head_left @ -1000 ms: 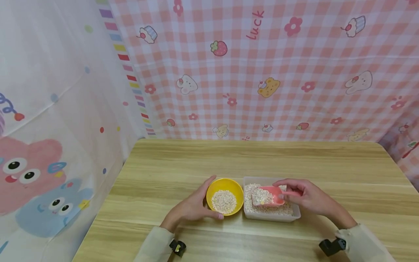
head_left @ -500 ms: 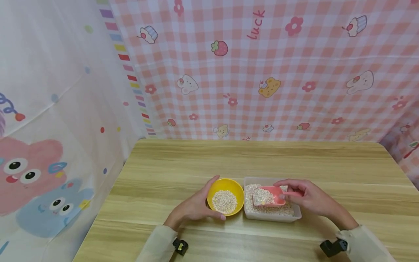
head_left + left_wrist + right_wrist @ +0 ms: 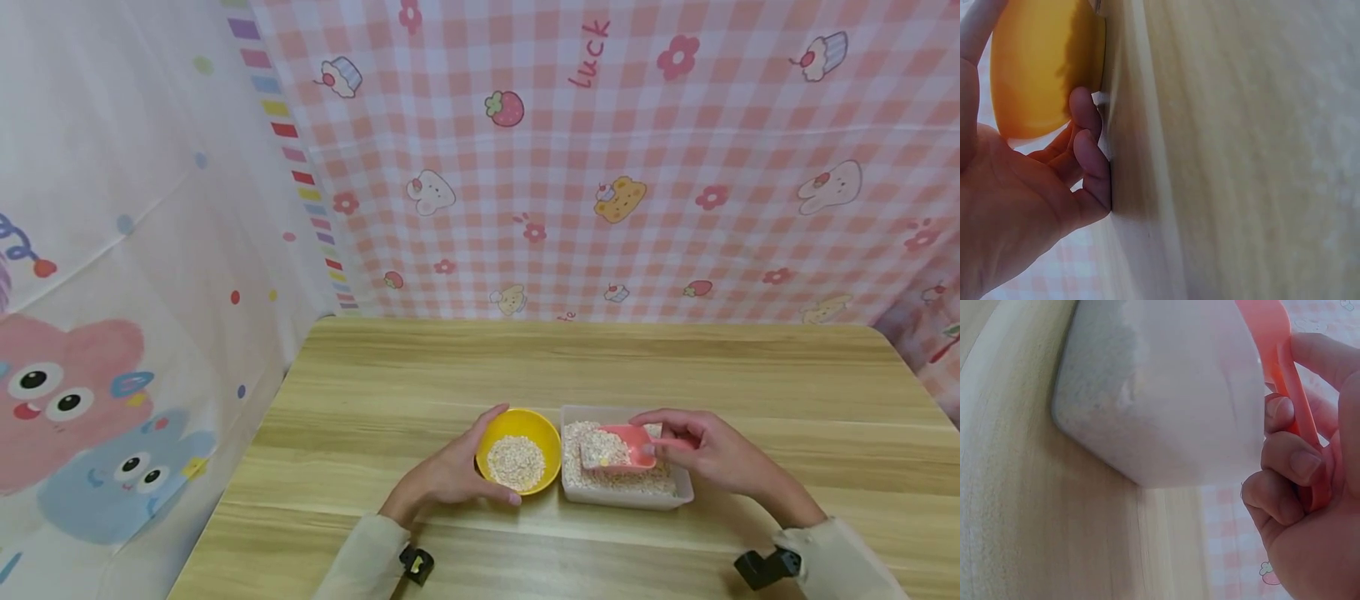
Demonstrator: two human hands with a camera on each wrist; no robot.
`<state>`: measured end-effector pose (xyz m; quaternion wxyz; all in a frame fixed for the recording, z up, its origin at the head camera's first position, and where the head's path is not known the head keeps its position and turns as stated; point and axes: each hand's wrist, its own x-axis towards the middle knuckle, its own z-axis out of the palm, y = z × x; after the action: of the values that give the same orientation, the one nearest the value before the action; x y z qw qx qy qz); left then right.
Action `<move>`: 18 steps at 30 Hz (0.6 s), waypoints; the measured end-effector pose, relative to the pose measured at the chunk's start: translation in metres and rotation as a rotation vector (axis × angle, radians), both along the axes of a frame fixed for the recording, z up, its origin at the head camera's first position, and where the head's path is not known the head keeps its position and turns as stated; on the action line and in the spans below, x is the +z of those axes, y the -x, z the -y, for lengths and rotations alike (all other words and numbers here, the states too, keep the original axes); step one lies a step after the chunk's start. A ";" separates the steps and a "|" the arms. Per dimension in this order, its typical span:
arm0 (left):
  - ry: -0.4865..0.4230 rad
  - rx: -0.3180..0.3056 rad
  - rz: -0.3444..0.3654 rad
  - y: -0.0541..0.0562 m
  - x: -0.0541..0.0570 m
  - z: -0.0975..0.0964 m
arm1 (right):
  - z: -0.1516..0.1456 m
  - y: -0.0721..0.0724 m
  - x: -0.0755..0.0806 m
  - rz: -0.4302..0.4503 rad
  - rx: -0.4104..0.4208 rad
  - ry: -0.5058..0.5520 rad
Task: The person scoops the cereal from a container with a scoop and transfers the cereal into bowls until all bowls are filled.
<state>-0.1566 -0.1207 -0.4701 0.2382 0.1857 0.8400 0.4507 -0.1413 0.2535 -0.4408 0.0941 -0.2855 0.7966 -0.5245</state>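
A yellow bowl (image 3: 551, 433) with a layer of oat flakes (image 3: 516, 463) inside sits on the table. My left hand (image 3: 453, 471) holds it from the left, thumb at the near side and fingers round the far side. In the left wrist view the bowl's outer wall (image 3: 1035, 69) shows with fingertips against it. My right hand (image 3: 708, 450) grips the handle of a pink scoop (image 3: 639, 454), which is loaded with flakes and lies over a translucent white tub (image 3: 626, 497) of oats. Curled fingers round the handle (image 3: 1300, 406) show in the right wrist view.
The tub stands just right of the bowl, their rims nearly touching. Both are on a wood-grain table (image 3: 420, 358). Behind it hangs a pink checked cloth (image 3: 465, 242), and a white printed cloth (image 3: 225, 225) hangs at the left.
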 end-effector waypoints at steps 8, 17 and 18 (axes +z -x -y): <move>-0.005 0.009 0.020 0.000 -0.001 0.000 | 0.003 0.001 0.007 -0.001 -0.016 -0.020; -0.007 0.004 0.022 0.001 0.000 0.001 | 0.020 0.006 0.030 -0.064 -0.038 -0.078; -0.007 0.002 0.023 0.001 0.000 0.002 | 0.022 0.007 0.033 -0.066 -0.038 -0.082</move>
<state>-0.1574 -0.1223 -0.4698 0.2466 0.1804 0.8359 0.4560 -0.1479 0.2311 -0.4080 0.0694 -0.2835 0.8255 -0.4831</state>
